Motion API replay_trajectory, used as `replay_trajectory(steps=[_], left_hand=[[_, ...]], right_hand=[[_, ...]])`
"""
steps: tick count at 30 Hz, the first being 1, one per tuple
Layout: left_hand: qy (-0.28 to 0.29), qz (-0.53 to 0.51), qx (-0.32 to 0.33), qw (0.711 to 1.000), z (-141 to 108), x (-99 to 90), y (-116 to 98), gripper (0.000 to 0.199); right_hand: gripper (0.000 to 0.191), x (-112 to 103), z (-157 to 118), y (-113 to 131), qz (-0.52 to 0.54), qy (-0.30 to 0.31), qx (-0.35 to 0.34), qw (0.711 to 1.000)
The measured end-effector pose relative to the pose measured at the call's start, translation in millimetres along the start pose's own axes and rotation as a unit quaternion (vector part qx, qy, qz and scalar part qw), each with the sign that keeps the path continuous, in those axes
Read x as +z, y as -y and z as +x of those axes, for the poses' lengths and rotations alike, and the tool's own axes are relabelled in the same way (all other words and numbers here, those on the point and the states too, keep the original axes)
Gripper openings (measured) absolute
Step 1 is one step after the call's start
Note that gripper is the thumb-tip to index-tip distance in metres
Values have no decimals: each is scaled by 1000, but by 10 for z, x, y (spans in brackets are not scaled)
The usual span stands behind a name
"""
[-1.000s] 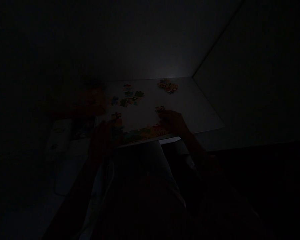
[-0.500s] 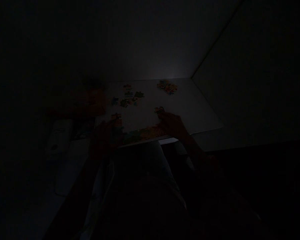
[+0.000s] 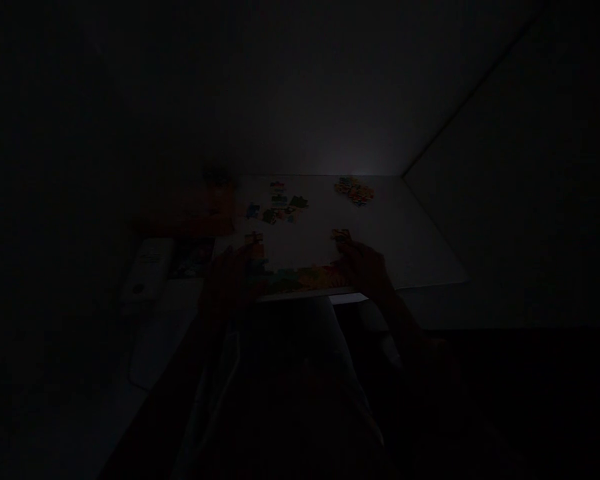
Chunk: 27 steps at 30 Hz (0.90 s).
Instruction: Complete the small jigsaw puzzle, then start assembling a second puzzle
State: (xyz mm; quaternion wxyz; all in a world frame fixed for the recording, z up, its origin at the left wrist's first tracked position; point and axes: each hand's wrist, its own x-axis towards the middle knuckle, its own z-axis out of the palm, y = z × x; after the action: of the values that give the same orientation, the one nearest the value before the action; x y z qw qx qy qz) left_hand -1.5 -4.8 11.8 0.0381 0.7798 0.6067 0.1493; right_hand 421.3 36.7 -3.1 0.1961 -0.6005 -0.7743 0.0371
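Note:
The scene is very dark. On a white board (image 3: 420, 253) lies a joined strip of jigsaw puzzle (image 3: 300, 277) along the near edge, green, orange and red. My left hand (image 3: 225, 277) rests at its left end, fingers stretched out beside a short upright column of joined pieces (image 3: 255, 247). At the right end, my right hand (image 3: 367, 265) has its fingertips against a puzzle piece (image 3: 340, 235), seemingly gripping its lower edge. My right fingers partly cover the pieces beneath them.
Several loose puzzle pieces (image 3: 280, 203) are scattered at the back left of the board. A heaped pile of pieces (image 3: 355, 191) sits at the back right. Left of the board are an orange object (image 3: 200, 210), a white box (image 3: 149, 270) and a dark picture card (image 3: 193, 258).
The view has shifted, so everything appears farther right and slightly lower. Both hands stay at about the same places on the puzzle.

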Motion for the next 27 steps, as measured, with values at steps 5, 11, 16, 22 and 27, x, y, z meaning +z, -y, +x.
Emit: replay_trajectory(steps=[5,11,16,22,27], left_hand=[[9,-8,-5,1000,-2,2,-24,92],[-16,-16,2,1000,-4,-1,-70,88],[-33,-23,-3,999,-26,61,-29,87],[-21,-36,-4,999,-31,39,-42,85],[-30,-47,4,998,-32,60,-56,83]], right_hand=[[50,-41,39,13,2,0,-3,1000],[52,41,486,220,13,6,-32,999],[60,280,1162,517,14,49,-74,996],[70,561,1673,780,-3,116,-81,990],[77,522,1485,742,-23,130,-94,987]])
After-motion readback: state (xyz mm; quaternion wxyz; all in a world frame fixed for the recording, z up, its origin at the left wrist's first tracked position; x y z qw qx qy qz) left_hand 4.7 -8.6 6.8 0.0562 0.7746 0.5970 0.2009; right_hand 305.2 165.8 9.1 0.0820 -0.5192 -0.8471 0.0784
